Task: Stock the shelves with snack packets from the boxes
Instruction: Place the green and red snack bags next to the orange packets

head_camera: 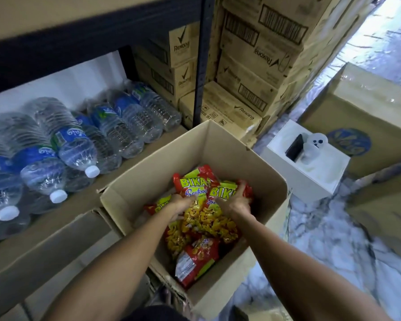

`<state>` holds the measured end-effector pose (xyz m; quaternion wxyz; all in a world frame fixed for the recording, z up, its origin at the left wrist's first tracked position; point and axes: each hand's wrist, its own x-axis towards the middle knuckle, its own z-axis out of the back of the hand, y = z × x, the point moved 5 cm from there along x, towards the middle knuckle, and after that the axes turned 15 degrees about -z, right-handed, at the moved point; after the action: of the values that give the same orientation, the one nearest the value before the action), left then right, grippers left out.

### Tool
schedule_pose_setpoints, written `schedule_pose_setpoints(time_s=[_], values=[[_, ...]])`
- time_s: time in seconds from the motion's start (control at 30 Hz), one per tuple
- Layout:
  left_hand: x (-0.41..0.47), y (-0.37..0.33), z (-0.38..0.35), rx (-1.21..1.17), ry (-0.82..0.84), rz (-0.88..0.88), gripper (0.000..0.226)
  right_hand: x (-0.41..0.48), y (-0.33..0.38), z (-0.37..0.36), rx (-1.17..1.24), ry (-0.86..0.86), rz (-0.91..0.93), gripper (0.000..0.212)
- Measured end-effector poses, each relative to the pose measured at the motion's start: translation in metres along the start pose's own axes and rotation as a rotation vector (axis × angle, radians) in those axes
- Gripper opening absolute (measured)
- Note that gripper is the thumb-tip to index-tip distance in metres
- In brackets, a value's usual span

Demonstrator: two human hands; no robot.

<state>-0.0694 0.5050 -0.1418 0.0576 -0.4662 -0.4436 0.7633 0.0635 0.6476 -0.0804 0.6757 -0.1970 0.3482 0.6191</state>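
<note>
The snack packets (pixel 202 218) lay heaped in the open cardboard box (pixel 162 158), straight ahead of the person and below both arms. The top packets lay with their long axis running away from the person, the printed name at the far end and the pictured yellow crackers at the near end. They were glossy red and green bags, puffed and crinkled, overlapping one another. One more lay label-side up against the near wall of the box.

The left hand (pixel 180 206) gripped the left side of the top bundle and the right hand (pixel 237 202) gripped its right side. Their fingers curled onto the bags, so the bundle was clamped between the two hands, which stayed apart from each other. Neither hand was nearer than the other.

The shelf (pixel 56 218) lay to the left of the box, just beside its left wall, so the lift would probably swing that way, left hand leading. Shrink-wrapped water bottles (pixel 67 144) lay on their sides along it, with a bare front strip nearest the box. Stacked brown cartons (pixel 252 66) stood behind the box, and a small white box (pixel 310 170) sat on the marbled floor (pixel 322 239) to the right.
</note>
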Motion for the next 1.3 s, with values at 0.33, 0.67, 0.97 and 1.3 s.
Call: schedule_pose_setpoints(time_s=[0.33, 0.67, 0.97, 1.3], values=[[-0.004, -0.002, -0.002, -0.051, 0.027, -0.032, 0.038, 0.0, -0.003, 0.008, 0.265, -0.038, -0.125, 0.079], [-0.012, 0.001, -0.003, -0.038, 0.033, 0.023, 0.06, -0.017, -0.002, 0.007, 0.239, 0.067, -0.016, 0.08], [-0.02, -0.013, 0.026, -0.138, -0.032, -0.067, 0.04, -0.036, 0.008, 0.027, 0.362, 0.056, 0.119, 0.06], [-0.126, -0.12, 0.072, -0.13, -0.06, -0.325, 0.025, -0.118, 0.034, 0.093, 0.455, 0.095, 0.371, 0.058]])
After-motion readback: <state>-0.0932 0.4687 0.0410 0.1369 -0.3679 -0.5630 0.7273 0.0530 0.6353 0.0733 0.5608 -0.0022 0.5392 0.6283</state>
